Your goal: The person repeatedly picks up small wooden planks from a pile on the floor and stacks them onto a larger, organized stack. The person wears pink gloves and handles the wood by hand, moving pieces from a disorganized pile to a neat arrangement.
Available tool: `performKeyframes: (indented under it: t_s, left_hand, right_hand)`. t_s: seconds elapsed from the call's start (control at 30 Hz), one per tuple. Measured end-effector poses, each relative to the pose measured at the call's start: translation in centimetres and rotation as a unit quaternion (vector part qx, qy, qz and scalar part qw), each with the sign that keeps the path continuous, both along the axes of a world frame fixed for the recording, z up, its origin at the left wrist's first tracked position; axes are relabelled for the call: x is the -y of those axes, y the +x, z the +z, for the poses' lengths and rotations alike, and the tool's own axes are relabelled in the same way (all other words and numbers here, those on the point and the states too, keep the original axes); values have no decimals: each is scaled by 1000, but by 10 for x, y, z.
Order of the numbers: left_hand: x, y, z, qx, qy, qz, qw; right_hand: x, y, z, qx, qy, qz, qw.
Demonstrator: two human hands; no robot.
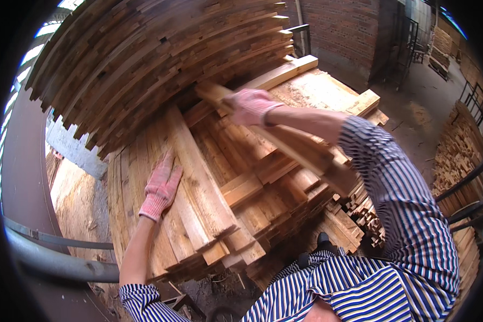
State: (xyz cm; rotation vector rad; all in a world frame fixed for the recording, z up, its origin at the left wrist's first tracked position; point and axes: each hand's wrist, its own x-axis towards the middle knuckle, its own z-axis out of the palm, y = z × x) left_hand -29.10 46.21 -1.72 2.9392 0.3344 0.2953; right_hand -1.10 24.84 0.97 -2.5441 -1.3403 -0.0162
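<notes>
"Two gloved hands: your right hand [250, 106] seems closed round the plank [300, 150] near 12 o'clock."

"Blur hides your fingers, though. The plank slants toward 4 o'clock; steer its upper end clear of the tall stack [145, 70] at 11."

"Your left hand [162, 185] lies flat, fingers slightly spread, on the boards [198, 204] between 8 and 9."

"Press there to steady them. Your right arm, bent, reaches in from 4."

A tall wood stack [161, 59] walls off the far side; a pipe [64, 265] bars the near left. A hand could pass above the low boards [201, 198], between the left hand [163, 187] and the slanting plank [298, 150].
</notes>
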Motion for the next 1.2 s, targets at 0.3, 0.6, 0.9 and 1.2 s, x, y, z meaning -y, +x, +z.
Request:
performKeyframes:
  t_s: [0.3,0.6,0.9,1.2]
  left_hand:
    - [4,10,-13,29,-5,-16,999]
    - [-11,3,-8,48,19,-29,998]
    - [-9,26,6,38,105,-56,992]
    - [48,135,-3,101,211,-502,833]
  right_hand:
    - [-61,-65,-45,-167,96,3,981]
    - [-73,-59,-47,47,20,162,985]
    - [95,-183,-41,-115,490,73,861]
    - [111,-232,-131,5,531,43,847]
